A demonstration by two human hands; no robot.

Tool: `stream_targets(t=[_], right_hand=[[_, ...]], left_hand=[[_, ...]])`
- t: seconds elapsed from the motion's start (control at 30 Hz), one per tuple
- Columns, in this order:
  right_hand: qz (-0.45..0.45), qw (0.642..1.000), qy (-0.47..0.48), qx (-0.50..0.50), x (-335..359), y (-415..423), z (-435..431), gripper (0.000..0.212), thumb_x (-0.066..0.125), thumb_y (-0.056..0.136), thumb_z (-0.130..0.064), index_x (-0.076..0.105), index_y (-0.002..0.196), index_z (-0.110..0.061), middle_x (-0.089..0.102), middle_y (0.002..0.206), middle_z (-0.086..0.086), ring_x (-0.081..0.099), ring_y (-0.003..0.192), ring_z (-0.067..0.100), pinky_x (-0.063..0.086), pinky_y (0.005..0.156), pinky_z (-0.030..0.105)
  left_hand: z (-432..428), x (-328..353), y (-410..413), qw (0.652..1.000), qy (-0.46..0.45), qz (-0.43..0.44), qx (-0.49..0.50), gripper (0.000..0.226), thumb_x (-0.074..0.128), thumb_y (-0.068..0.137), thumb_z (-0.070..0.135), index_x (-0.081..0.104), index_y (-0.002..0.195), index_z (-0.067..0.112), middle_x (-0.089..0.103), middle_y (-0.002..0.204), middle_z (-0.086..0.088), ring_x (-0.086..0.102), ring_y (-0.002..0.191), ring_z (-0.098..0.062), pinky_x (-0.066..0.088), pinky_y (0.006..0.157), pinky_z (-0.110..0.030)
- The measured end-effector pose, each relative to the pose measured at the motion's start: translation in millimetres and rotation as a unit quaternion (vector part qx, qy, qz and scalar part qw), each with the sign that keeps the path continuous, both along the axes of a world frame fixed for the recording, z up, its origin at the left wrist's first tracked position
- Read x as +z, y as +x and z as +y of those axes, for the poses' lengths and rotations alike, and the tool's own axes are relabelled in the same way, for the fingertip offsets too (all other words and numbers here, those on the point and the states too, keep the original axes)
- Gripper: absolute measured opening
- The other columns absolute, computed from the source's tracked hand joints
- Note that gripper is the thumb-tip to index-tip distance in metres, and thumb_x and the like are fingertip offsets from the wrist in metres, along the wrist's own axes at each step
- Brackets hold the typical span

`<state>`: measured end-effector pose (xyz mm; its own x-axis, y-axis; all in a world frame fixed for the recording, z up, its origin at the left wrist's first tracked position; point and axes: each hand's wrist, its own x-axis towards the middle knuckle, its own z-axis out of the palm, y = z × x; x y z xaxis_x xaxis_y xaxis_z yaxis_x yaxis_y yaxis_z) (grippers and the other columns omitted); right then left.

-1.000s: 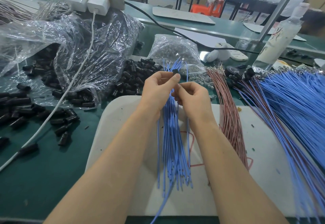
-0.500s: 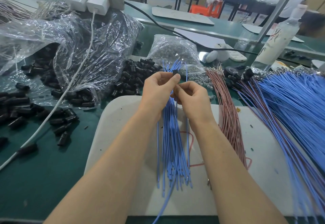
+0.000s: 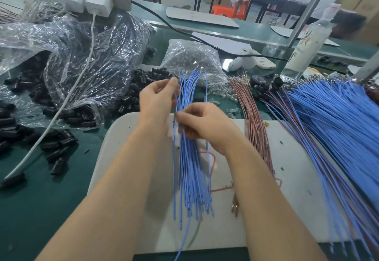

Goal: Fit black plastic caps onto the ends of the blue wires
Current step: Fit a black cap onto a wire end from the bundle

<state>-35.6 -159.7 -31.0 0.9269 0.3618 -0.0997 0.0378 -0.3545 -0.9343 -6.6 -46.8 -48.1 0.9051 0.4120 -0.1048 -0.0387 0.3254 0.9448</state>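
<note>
Hands part since a second ago, the right dropping lower. Blue wires point(image 3: 189, 178) lie on the white board point(image 3: 287, 178). Right hand point(image 3: 203, 125) grips the bundle. Left hand point(image 3: 158, 98), farther up the board, fingertips together; contents blurred, cannot tell. Black caps point(image 3: 147, 84) heaped off the board's far edge. Best to isolate one wire end, then push the cap on straight.

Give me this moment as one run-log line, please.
right hand: grips blue wires mid-length over white board | left hand: fingertips pinched beside upper wire ends, hold blurred | black caps: loose pile behind

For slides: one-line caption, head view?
Left hand and right hand hold blue wires over a white board, black caps piled nearby.
</note>
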Motion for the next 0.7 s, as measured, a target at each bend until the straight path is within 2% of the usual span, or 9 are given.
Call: stream_targets(t=[0.13,0.2,0.23,0.3,0.37,0.4,0.43,0.5,0.7], right_hand=[[0.079,0.979,-0.029,0.187,17.1,-12.2,-12.1,0.019,0.064,0.09,-0.021,0.06,0.075,-0.01,0.067,0.06,0.003,0.055,0.05,0.013,0.046,0.049,0.017],[0.082,0.974,-0.079,0.197,24.8,-13.4,-20.5,0.022,0.065,0.089,-0.03,0.064,0.079,-0.01,0.069,0.062,0.002,0.055,0.049,0.009,0.047,0.05,0.018],[0.054,0.979,-0.12,0.152,26.7,-10.8,-25.9,0.024,0.065,0.088,-0.035,0.066,0.081,-0.012,0.069,0.063,0.0,0.056,0.05,0.006,0.049,0.053,0.019],[-0.031,0.974,-0.219,-0.04,23.7,2.9,-42.8,0.021,0.067,0.086,-0.04,0.068,0.09,-0.019,0.072,0.075,-0.004,0.062,0.065,0.004,0.054,0.069,0.028],[-0.07,0.912,-0.311,-0.258,14.7,17.3,-63.8,0.028,0.069,0.085,-0.035,0.063,0.107,-0.02,0.068,0.105,0.0,0.062,0.095,0.016,0.049,0.085,0.034],[-0.06,0.883,-0.343,-0.315,9.0,21.5,-72.4,0.033,0.069,0.085,-0.032,0.059,0.114,-0.019,0.062,0.115,0.005,0.058,0.104,0.022,0.045,0.086,0.035],[-0.043,0.868,-0.363,-0.337,2.8,25.0,-78.4,0.034,0.068,0.086,-0.028,0.056,0.117,-0.018,0.058,0.12,0.009,0.054,0.109,0.027,0.044,0.087,0.036],[-0.022,0.862,-0.37,-0.346,-8.7,29.3,-83.9,0.031,0.064,0.087,-0.022,0.055,0.116,-0.015,0.057,0.12,0.011,0.053,0.108,0.03,0.043,0.086,0.036],[-0.052,0.862,-0.307,-0.4,-17.4,32.7,-88.3,0.018,0.061,0.09,-0.02,0.068,0.104,-0.011,0.067,0.101,0.008,0.053,0.083,0.023,0.039,0.069,0.028]], left_hand=[[8.4,-6.1,4.4,1.0,0.006,0.014,0.024,0.011,0.065,0.088,0.016,0.061,0.078,0.014,0.063,0.068,0.001,0.056,0.063,-0.009,0.046,0.064,-0.021],[6.9,-7.0,3.8,1.0,0.023,0.013,0.004,0.009,0.065,0.089,0.017,0.062,0.081,0.014,0.063,0.072,0.001,0.057,0.064,-0.007,0.046,0.065,-0.021],[5.8,-6.5,3.2,1.0,0.025,0.011,-0.009,0.007,0.065,0.089,0.017,0.063,0.083,0.014,0.063,0.073,0.001,0.057,0.065,-0.006,0.047,0.066,-0.021],[4.8,-5.1,2.3,0.999,0.036,0.011,-0.026,0.004,0.065,0.089,0.018,0.064,0.086,0.015,0.064,0.076,0.002,0.059,0.068,-0.006,0.051,0.07,-0.022],[3.5,-4.2,1.2,0.999,0.041,0.015,-0.031,0.003,0.065,0.089,0.018,0.063,0.087,0.016,0.065,0.08,0.002,0.06,0.07,-0.005,0.053,0.075,-0.022],[2.6,-3.7,0.7,0.999,0.038,0.014,-0.033,0.003,0.065,0.089,0.017,0.063,0.088,0.017,0.066,0.082,0.002,0.061,0.071,-0.005,0.053,0.075,-0.022],[1.9,-3.4,0.6,0.999,0.035,0.014,-0.036,0.002,0.065,0.089,0.017,0.063,0.088,0.016,0.066,0.083,0.001,0.061,0.073,-0.006,0.052,0.075,-0.022],[1.6,-3.3,-0.3,0.998,0.036,0.017,-0.039,0.002,0.065,0.089,0.018,0.064,0.089,0.016,0.066,0.086,-0.001,0.061,0.075,-0.008,0.052,0.076,-0.022],[2.7,-4.5,-2.2,0.998,0.039,0.018,-0.044,0.004,0.066,0.089,0.019,0.064,0.091,0.016,0.067,0.084,-0.001,0.06,0.078,-0.011,0.055,0.081,-0.027]])
